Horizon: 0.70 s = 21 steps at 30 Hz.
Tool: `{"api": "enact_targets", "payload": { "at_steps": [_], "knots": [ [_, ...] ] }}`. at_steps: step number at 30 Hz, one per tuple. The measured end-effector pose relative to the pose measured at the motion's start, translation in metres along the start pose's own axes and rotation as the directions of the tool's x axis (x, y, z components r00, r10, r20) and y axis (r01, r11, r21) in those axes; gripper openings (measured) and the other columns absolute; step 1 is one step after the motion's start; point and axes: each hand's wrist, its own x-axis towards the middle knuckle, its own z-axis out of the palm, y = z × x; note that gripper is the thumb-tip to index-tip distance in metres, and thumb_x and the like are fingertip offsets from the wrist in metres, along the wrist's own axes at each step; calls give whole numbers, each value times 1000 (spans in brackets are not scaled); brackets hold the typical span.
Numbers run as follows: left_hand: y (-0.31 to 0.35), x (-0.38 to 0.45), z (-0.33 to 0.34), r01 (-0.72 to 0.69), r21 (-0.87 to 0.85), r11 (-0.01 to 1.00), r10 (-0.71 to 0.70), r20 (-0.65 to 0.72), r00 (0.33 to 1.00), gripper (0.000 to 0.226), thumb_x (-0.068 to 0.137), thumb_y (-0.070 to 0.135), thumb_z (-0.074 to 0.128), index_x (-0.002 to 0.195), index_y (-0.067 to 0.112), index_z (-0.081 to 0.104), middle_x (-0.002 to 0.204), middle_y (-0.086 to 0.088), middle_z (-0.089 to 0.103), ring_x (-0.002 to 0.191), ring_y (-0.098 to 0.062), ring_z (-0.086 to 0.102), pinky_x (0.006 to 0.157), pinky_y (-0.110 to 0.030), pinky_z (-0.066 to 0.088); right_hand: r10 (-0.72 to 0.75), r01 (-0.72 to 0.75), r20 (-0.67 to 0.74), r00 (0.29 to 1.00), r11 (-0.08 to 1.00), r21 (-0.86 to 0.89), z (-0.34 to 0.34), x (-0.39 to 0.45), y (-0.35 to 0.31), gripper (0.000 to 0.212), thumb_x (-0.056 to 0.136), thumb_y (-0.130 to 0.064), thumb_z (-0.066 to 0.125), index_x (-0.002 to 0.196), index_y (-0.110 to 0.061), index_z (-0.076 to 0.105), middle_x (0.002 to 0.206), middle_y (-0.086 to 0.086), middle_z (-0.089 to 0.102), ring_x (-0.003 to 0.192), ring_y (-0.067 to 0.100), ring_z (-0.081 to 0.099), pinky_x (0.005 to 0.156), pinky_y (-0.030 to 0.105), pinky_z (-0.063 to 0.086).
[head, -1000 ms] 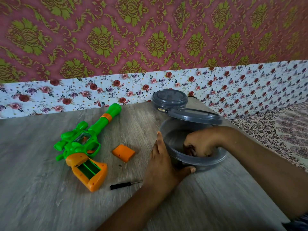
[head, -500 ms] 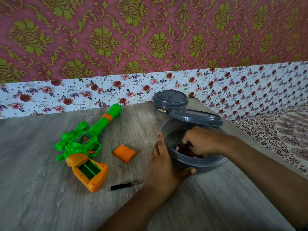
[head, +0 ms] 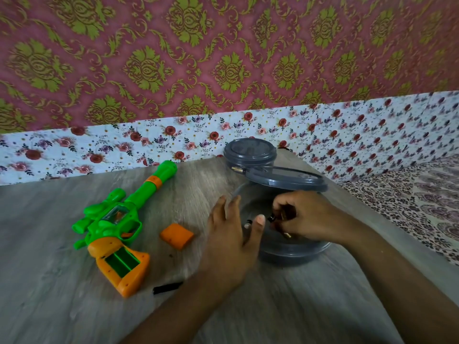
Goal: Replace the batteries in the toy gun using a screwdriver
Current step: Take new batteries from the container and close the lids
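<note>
A green and orange toy gun (head: 116, 223) lies on the wooden table at the left, its battery compartment (head: 123, 261) open and empty. The orange battery cover (head: 176, 236) rests beside it, with a tiny screw (head: 171, 255) nearby. A black screwdriver (head: 167, 287) lies in front, partly hidden by my left forearm. My left hand (head: 233, 240) rests against the rim of an open grey round container (head: 295, 254). My right hand (head: 306, 216) is above the container's opening, pinching batteries (head: 280, 217) with dark and brass ends.
The container's lid (head: 288, 180) leans across its far rim. A second closed grey tub (head: 249, 151) stands behind it by the floral wall strip. The table's right edge (head: 387, 234) runs diagonally, with patterned fabric (head: 422, 204) beyond it.
My right hand has risen out of the container with batteries pinched in its fingers. My left hand shifted up along the rim. Gun, cover and screwdriver stayed put.
</note>
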Motion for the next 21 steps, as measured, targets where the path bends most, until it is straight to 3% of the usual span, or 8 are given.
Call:
{"api": "enact_targets", "payload": {
  "at_steps": [3, 6, 10, 14, 18, 21],
  "knots": [
    [7, 26, -14, -65, 123, 990, 65, 1, 998, 39, 91, 40, 51, 127, 22, 51, 133, 1, 48, 126, -16, 40, 99, -19, 28, 10, 2, -120, 993, 995, 100, 5, -3, 3, 13, 74, -22, 73, 74, -19, 60, 64, -8, 56, 55, -2, 49, 51, 8, 37],
    [20, 51, -21, -104, 374, 922, 74, 93, 993, 23, 89, 37, 55, 106, 23, 63, 111, 1, 64, 110, -20, 54, 96, -34, 36, 21, 20, -229, 973, 984, 177, 11, -5, 6, 15, 73, -22, 74, 72, -18, 59, 63, -8, 55, 53, -2, 48, 52, 8, 37],
    [40, 73, -10, -134, 759, 638, -68, 228, 971, 21, 88, 30, 56, 102, 15, 61, 108, -6, 63, 109, -26, 53, 100, -40, 28, 24, 52, -336, 942, 975, 216, 15, -7, 10, 16, 73, -23, 74, 72, -16, 60, 63, -4, 57, 56, 2, 48, 53, 11, 37],
    [50, 81, 5, -224, 878, 423, -195, 329, 924, 35, 86, 31, 59, 116, 13, 57, 121, -8, 57, 115, -25, 50, 104, -39, 27, 7, 40, -340, 941, 991, 129, 16, -6, 11, 16, 74, -25, 72, 73, -21, 56, 72, -6, 57, 67, 9, 50, 55, 11, 31],
    [60, 85, 10, -298, 891, 343, -331, 411, 849, 46, 88, 31, 58, 128, 14, 48, 133, -8, 49, 124, -28, 43, 105, -40, 28, 2, -1, -365, 931, 1000, 4, 17, -7, 10, 11, 77, -27, 69, 83, -20, 63, 77, -9, 53, 70, 6, 49, 54, 6, 28],
    [65, 88, 11, -359, 877, 319, -389, 467, 794, 45, 89, 28, 56, 130, 16, 45, 133, -7, 46, 124, -28, 43, 105, -41, 32, 5, -7, -372, 928, 1000, -5, 17, -7, 9, 14, 79, -27, 67, 88, -18, 64, 80, -9, 53, 74, 7, 51, 56, 13, 33]
  ]
}}
